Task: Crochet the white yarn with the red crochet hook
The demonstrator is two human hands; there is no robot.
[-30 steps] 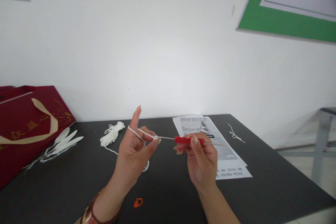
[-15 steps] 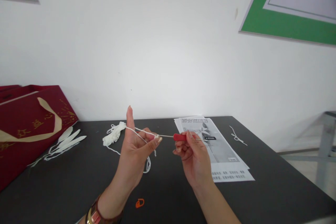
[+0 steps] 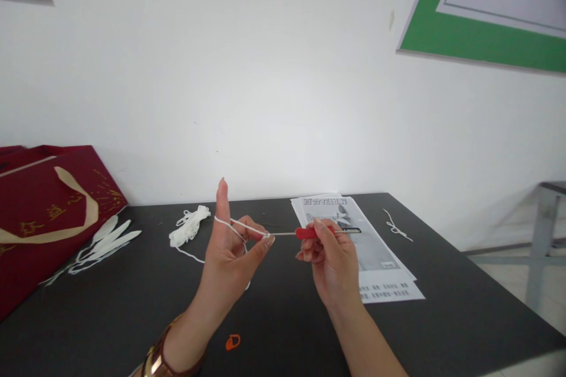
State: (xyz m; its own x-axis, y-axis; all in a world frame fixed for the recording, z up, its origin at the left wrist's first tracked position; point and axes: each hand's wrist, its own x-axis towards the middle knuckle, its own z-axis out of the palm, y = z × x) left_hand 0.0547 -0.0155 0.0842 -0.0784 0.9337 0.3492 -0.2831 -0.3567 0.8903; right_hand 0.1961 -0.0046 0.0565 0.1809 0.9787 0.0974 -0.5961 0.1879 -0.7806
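Note:
White yarn (image 3: 252, 227) loops round the raised index finger of my left hand (image 3: 230, 262) and runs to its fingertips. Thumb and another finger there pinch the yarn at the tip of a crochet hook (image 3: 304, 233). My right hand (image 3: 333, 265) is closed round the hook's red grip, with the thin metal shaft pointing left. Any small stitch at the tip is hidden by my left fingertips. A loose bundle of white yarn (image 3: 190, 226) lies on the table behind my left hand, a strand trailing from it. Below the hands is an orange stitch marker (image 3: 232, 341).
On the black table (image 3: 274, 306), printed sheets (image 3: 389, 285) lie beyond my right hand. A small knotted white cord (image 3: 395, 228) rests further right. White leaf-shaped pieces (image 3: 110, 241) lie beside a dark red bag (image 3: 39, 188) at the left. A white wall rises behind.
The yarn strand from the index finger back to the bundle no longer stretches across as before. Both hands shift slightly right, still gripping yarn and hook. The view has moved a little.

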